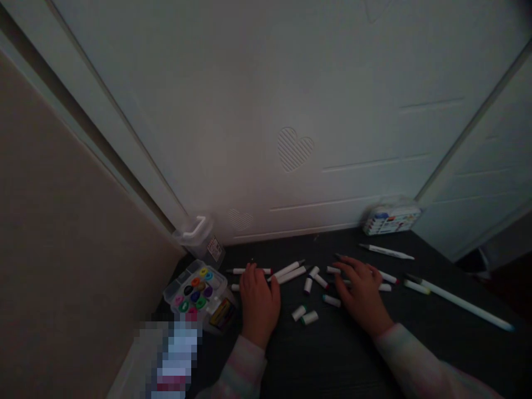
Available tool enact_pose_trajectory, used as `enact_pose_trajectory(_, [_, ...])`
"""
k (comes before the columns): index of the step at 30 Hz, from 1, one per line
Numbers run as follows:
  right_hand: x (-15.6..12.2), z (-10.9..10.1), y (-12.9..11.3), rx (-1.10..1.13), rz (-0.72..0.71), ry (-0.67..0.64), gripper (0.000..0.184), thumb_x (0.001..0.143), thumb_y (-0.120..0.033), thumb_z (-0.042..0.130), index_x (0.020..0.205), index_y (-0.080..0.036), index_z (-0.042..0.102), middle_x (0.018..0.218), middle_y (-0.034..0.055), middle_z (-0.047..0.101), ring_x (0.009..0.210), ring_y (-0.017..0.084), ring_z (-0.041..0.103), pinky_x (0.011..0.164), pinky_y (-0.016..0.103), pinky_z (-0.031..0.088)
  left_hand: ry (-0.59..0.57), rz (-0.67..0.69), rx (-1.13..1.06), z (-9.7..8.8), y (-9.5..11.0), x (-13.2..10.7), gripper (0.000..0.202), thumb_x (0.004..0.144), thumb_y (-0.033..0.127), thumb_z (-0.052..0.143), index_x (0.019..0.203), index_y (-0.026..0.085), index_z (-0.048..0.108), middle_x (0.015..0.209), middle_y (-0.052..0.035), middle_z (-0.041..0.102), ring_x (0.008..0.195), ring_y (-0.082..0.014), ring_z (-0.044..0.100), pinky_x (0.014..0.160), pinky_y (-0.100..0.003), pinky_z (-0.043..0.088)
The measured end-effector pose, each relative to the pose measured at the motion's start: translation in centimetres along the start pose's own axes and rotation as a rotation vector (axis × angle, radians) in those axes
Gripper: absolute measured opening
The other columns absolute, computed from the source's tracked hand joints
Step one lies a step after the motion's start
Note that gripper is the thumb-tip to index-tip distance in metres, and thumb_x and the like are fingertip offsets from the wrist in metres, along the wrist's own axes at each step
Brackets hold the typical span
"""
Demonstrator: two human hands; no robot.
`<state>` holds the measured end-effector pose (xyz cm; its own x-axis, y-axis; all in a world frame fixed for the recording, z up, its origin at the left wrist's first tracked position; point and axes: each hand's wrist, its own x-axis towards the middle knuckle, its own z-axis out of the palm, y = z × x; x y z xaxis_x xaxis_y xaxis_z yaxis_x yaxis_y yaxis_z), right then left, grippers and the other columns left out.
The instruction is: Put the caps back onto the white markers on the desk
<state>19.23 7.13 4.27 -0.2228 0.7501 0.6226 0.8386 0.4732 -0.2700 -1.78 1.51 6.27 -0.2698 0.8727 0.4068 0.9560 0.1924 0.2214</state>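
My left hand (260, 305) lies on the dark tabletop, fingers flat and close together over white markers. One red-ended marker (265, 271) passes by its fingertips, and a pair of white markers (291, 274) lies to its right. With fingers spread, my right hand (361, 293) rests over several scattered markers, including a dark-red-ended one (388, 277). Near its fingertips are a short white cap (333, 270) and a blue-ended cap (331, 301). Two green-ended caps (310, 317) lie between my hands. Neither hand visibly grips anything; what is under the palms is hidden.
A clear case (210, 318) holding several colourful upright markers stands left, with a clear lidded container (203, 244) behind it. A printed box (393, 218) sits against the white panel (249, 111). Loose markers (386, 252) and a long white one (465, 305) lie right.
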Motion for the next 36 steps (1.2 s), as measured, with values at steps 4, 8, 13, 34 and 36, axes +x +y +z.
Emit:
enact_pose_trajectory(4, [0.0, -0.1, 0.0, 0.007, -0.001, -0.025, 0.019, 0.081, -0.024, 0.045, 0.095, -0.019, 0.057, 0.103, 0.0099, 0.057, 0.102, 0.025, 0.05, 0.086, 0.043, 0.028, 0.007, -0.002, 0.014, 0.3, -0.5, 0.1, 0.024, 0.077, 0.013, 0.04, 0.095, 0.006, 0.054, 0.113, -0.02, 0.052, 0.114, -0.0298, 0.044, 0.095, -0.044, 0.036])
enact_pose_trajectory(8, [0.0, -0.2, -0.1, 0.024, 0.006, -0.033, 0.019, 0.081, -0.023, 0.045, 0.095, -0.02, 0.057, 0.103, 0.0094, 0.057, 0.102, 0.024, 0.05, 0.087, 0.043, 0.028, -0.015, -0.039, 0.066, 0.3, -0.8, 0.6, 0.032, 0.076, 0.009, 0.038, 0.106, 0.005, 0.05, 0.117, -0.0188, 0.051, 0.115, -0.0277, 0.044, 0.095, -0.044, 0.035])
enact_pose_trajectory(13, [0.1, -0.4, -0.2, 0.022, -0.004, -0.038, 0.017, 0.08, -0.023, 0.046, 0.093, -0.02, 0.057, 0.103, 0.0097, 0.057, 0.102, 0.024, 0.05, 0.087, 0.043, 0.028, -0.093, -0.046, 0.087, 0.2, -1.0, 1.6, 0.023, 0.074, 0.008, 0.04, 0.088, 0.01, 0.058, 0.1, -0.0134, 0.059, 0.106, -0.0263, 0.05, 0.09, -0.039, 0.038])
enact_pose_trajectory(34, [0.8, -1.6, 0.0, 0.029, 0.094, 0.009, 0.016, 0.08, -0.02, 0.046, 0.092, -0.021, 0.055, 0.103, 0.0084, 0.057, 0.1, 0.022, 0.051, 0.089, 0.043, 0.025, -0.18, -0.027, 0.087, 0.9, -1.5, 2.7, 0.034, 0.075, 0.007, 0.037, 0.096, 0.016, 0.062, 0.095, -0.0115, 0.061, 0.092, -0.0265, 0.055, 0.083, -0.043, 0.037])
enact_pose_trajectory(36, [0.8, -1.6, 0.0, 0.029, 0.098, 0.013, 0.016, 0.08, -0.02, 0.046, 0.092, -0.021, 0.055, 0.102, 0.0084, 0.057, 0.1, 0.022, 0.051, 0.089, 0.043, 0.026, -0.151, -0.03, 0.081, 0.9, -1.5, 2.7, 0.032, 0.076, 0.008, 0.038, 0.095, 0.017, 0.062, 0.094, -0.0107, 0.062, 0.09, -0.027, 0.055, 0.08, -0.043, 0.038])
